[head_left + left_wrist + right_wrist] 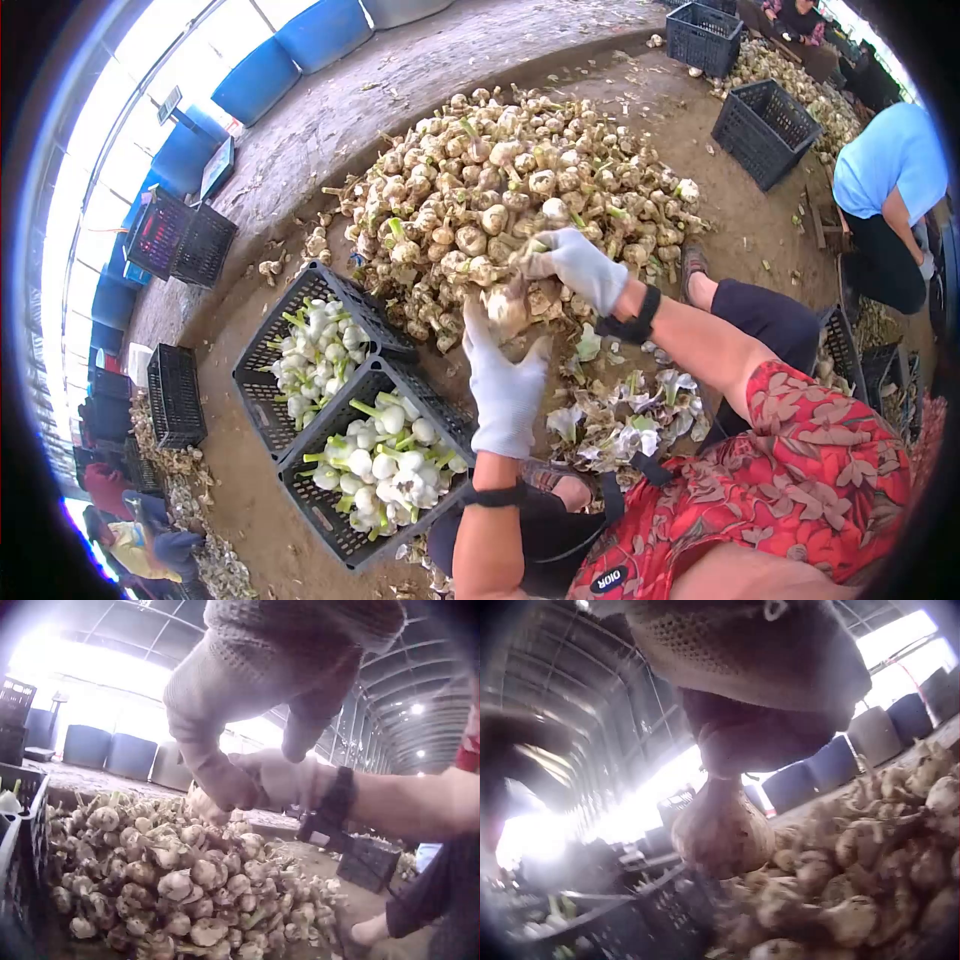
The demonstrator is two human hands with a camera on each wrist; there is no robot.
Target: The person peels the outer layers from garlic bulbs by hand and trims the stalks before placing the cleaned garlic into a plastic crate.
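Observation:
Both hands wear pale knit gloves. My right hand (580, 268) grips a garlic bulb (724, 829) by its stem, the round end hanging down. In the head view that bulb (508, 312) shows over the near side of a big heap of garlic (470, 200). My left hand (505, 390) is close below the bulb, index finger pointing up and thumb spread away from it. Seen from the left wrist, the left hand (247, 682) arches over the heap and overlaps the right hand (289, 776).
Two black crates (290, 465) of trimmed white garlic stand at my left. Dry peelings (640, 420) lie between my feet. Another crate (766, 130) sits beyond the heap at right, near a person in a blue top (890, 165). Blue bins (325, 35) line the far side.

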